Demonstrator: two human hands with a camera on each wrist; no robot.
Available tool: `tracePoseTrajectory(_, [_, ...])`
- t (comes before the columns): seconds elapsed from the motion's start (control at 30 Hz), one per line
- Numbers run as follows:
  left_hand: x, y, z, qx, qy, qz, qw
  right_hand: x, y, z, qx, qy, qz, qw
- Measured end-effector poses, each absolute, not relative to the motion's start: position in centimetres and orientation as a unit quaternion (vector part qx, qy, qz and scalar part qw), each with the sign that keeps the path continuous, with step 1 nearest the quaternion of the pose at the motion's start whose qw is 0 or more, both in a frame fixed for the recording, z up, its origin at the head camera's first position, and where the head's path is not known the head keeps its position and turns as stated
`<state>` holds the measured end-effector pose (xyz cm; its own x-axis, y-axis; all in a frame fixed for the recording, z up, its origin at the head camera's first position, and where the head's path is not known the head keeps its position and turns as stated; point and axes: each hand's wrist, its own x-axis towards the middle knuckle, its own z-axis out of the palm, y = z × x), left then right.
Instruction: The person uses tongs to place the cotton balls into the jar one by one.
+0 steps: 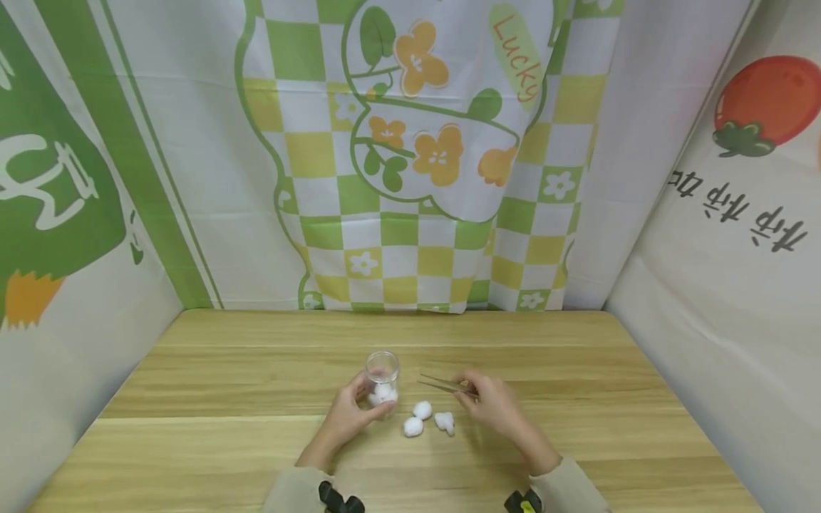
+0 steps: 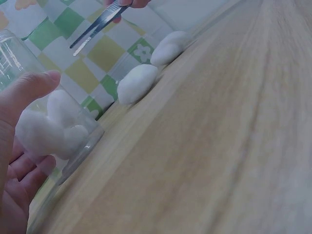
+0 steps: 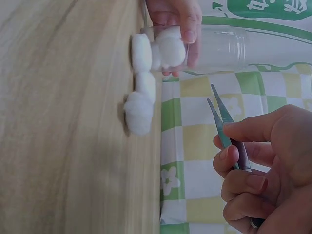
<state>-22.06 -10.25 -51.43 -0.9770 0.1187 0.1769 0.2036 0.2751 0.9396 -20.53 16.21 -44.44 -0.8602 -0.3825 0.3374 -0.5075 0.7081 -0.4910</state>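
Note:
My left hand [image 1: 349, 413] grips a clear jar [image 1: 383, 365] low on its side, thumb and fingers curled round it. The jar stands upright and open-topped on the table, with several white cotton balls [image 2: 41, 131] in its bottom. Beside it on the wood lie 3 more cotton balls: one at the back [image 1: 422, 410], one nearer me [image 1: 413, 427] and a ragged one [image 1: 445, 422] to the right. Above and right of them, my right hand [image 1: 492, 402] pinches metal tweezers [image 3: 225, 119]. Their tips point left toward the jar, spread apart with nothing between them.
The wooden table [image 1: 256, 356] runs back to a hanging checked cloth [image 1: 398, 235] with printed flowers. Printed fabric walls stand at the left [image 1: 96, 285] and right [image 1: 718, 306]. Dark straps [image 1: 340, 499] sit at both cuffs.

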Motion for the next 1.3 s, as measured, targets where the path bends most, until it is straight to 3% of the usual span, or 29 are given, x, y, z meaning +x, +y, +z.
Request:
tracePoseTrajectory(0.4, [-22.3, -10.3, -51.4, -0.105, -0.8, -0.589, 0.044, -20.4, 16.4, -44.5, 0.2, -0.941, 0.27, 0.044])
tracePoseTrajectory(1.3, [-22.3, -10.3, -51.6, -0.104, -0.793, -0.598, 0.042, -20.9, 17.0, -45.3, 0.22, -0.945, 0.241, -0.029])
